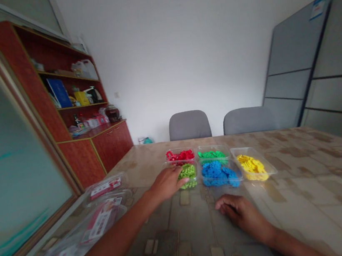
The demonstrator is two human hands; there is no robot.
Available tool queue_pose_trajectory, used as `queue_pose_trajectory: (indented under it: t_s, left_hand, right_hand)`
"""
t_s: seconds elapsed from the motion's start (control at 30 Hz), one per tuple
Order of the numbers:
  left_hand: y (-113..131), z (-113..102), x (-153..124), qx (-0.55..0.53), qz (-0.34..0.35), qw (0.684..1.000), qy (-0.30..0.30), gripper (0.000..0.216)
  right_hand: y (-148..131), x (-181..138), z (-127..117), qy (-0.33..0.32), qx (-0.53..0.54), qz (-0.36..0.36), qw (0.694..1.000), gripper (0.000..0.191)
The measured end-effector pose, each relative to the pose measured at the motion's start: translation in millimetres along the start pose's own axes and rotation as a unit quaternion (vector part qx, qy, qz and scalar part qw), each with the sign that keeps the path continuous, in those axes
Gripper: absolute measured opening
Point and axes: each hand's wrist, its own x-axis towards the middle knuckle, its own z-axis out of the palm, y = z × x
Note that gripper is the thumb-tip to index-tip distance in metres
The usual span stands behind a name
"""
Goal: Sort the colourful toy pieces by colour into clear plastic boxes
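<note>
My left hand (165, 183) reaches over the near left clear plastic box, which holds light green small plastic pieces (188, 172). Its thumb and fingers are apart at the pieces, and I see nothing held. My right hand (236, 207) is low over the table in front of the blue pieces (217, 173), fingers curled in; whether anything is inside them is hidden. Behind these two boxes are red pieces (179, 155) and green pieces (211, 155) in their own clear boxes. Yellow pieces (252, 167) fill part of a clear box (271, 168) on the right.
Clear plastic lids (107, 216) with red and white labels lie along the table's left edge, beside my left forearm. Two grey chairs (188, 125) stand behind the patterned table (306, 194). A red-brown shelf cabinet (110, 142) is at the back left, grey cabinet doors (290, 53) at the right.
</note>
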Motion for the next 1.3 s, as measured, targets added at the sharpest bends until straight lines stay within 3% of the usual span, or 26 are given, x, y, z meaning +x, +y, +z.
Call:
queue_pose_trajectory:
  t_s: [0.13, 0.27, 0.43, 0.57, 0.77, 0.93, 1.07, 1.17, 1.3]
  left_hand:
    - [0, 2, 1, -0.001, 0.007, 1.0, -0.002, 0.042]
    - [7, 4, -5, 0.007, -0.013, 0.999, 0.036, 0.054]
    - [9, 7, -21, -0.002, -0.009, 0.999, 0.033, 0.042]
    - [4, 2, -15, -0.02, 0.015, 1.0, 0.016, 0.041]
    - [-12, -9, -11, -0.031, -0.037, 0.996, 0.073, 0.038]
    - [-13, 1, -25, -0.051, -0.006, 0.998, 0.032, 0.019]
    - [-14, 5, -27, -0.071, -0.016, 0.996, 0.057, 0.031]
    - [-17, -3, -32, -0.09, -0.019, 0.993, 0.075, 0.036]
    - [-18, -34, -58, -0.11, -0.036, 0.99, 0.078, 0.036]
  right_hand:
    - [-1, 0, 0, 0.001, 0.002, 0.003, 1.0, 0.025]
    - [-3, 0, -1, 0.002, 0.004, 0.007, 1.0, 0.025]
    - [-2, 1, 0, 0.005, 0.003, 0.0, 1.0, 0.024]
    - [-2, 1, 0, 0.002, -0.002, 0.004, 1.0, 0.025]
    - [-4, 1, -1, 0.0, 0.003, -0.002, 1.0, 0.025]
    - [-1, 0, 0, 0.0, 0.009, 0.0, 1.0, 0.023]
    - [0, 0, 0, -0.003, 0.003, -0.004, 1.0, 0.024]
    - [-2, 0, -1, -0.002, -0.001, -0.009, 1.0, 0.024]
    - [-5, 0, -2, -0.003, -0.007, -0.014, 1.0, 0.024]
